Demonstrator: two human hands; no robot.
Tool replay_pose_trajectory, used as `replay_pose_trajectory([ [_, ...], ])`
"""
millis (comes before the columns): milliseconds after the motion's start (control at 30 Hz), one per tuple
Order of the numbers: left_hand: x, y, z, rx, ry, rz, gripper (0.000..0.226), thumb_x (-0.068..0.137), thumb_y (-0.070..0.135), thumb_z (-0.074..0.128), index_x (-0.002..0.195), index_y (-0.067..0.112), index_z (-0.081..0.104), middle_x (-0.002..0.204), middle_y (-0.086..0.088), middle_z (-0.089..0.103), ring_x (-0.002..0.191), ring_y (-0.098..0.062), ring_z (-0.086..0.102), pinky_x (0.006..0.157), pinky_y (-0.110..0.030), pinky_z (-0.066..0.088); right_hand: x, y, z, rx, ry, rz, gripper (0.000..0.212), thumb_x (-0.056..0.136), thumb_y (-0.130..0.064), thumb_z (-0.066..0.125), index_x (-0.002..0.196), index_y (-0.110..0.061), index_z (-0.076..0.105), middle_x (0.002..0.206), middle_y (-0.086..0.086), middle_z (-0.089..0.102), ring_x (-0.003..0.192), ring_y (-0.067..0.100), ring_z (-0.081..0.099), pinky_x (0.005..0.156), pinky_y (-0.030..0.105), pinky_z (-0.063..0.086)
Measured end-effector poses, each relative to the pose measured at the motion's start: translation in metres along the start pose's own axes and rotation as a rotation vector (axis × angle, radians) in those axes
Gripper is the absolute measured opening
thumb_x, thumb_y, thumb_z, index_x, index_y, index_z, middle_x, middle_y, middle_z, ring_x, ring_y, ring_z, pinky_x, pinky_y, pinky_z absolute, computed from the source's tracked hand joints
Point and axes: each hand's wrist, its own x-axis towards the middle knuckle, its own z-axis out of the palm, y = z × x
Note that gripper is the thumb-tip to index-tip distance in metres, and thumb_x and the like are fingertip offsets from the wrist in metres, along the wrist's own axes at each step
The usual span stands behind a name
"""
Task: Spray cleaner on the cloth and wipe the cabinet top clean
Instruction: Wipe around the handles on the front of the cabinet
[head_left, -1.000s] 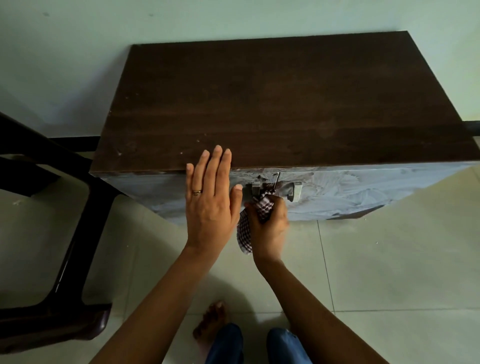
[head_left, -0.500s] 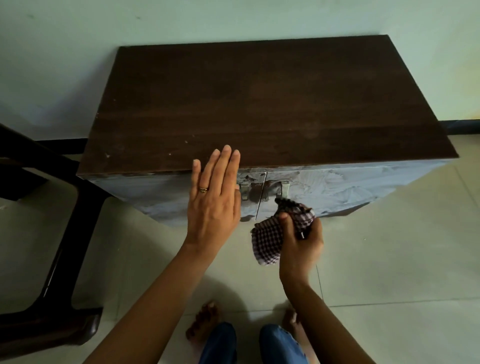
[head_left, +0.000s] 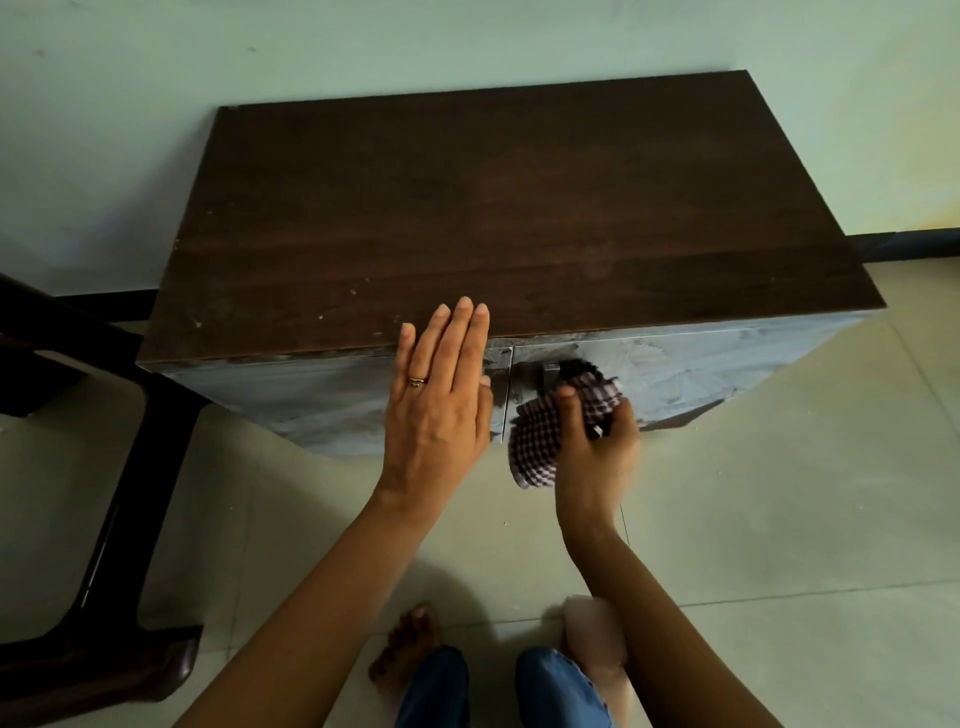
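Cloth (head_left: 558, 423), checked and bunched, sits in my right hand (head_left: 592, 452), low centre of the frame; that grip is closed around it, thumb on top, pressing it to the cabinet front (head_left: 691, 364) by the latch (head_left: 548, 370). My left hand (head_left: 439, 400) is flat and open, holding nothing, fingers over the front edge of the cabinet top (head_left: 493, 208), probably to steady the left door while I rub. The dark top fills the upper middle, with pale specks near its front left. No spray bottle shows. At left a dark chair (head_left: 104, 519) stands close to the cabinet corner and could hinder reaching that end. My feet and knees are at the bottom.
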Motion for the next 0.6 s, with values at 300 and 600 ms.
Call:
replay_pose_trajectory([
  [300,-0.001,0.004,0.004,0.022,-0.002,-0.017,0.056,0.094,0.021,0.045,0.146,0.009,0.030,0.152,-0.007,0.031,0.142,-0.023,0.027,0.119,-0.043,0.014,0.012,-0.016,0.011,-0.286,-0.078,-0.104,0.037,0.084,-0.033,0.068,0.105,-0.005,0.057,0.106,0.010,0.061,0.096,0.025,0.057,0.083,0.040,0.049],
  [600,-0.001,0.007,0.006,0.035,0.009,-0.033,0.056,0.094,0.021,0.044,0.147,0.009,0.029,0.152,-0.006,0.032,0.142,-0.024,0.027,0.119,-0.043,0.014,0.018,-0.012,0.010,-0.469,-0.129,-0.256,0.042,0.087,-0.034,0.063,0.113,-0.002,0.055,0.111,0.014,0.058,0.093,0.031,0.060,0.076,0.036,0.046],
])
